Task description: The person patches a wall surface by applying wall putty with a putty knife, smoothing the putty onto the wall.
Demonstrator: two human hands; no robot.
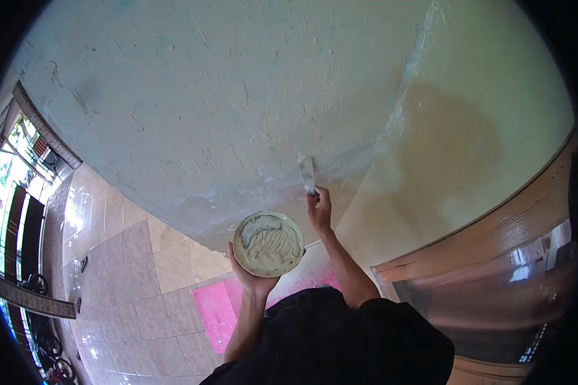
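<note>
My left hand (247,273) cups a round plate of putty (268,244) from below, low by the wall (192,96). My right hand (319,208) grips a putty knife (307,172), blade pressed against the scratched plaster.

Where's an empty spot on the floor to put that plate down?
Bare tiles lie left of the pink sheet, toward the gate. It is crowded at the wall's foot, where the left hand holds the plate and the right hand works the scraper.
</note>
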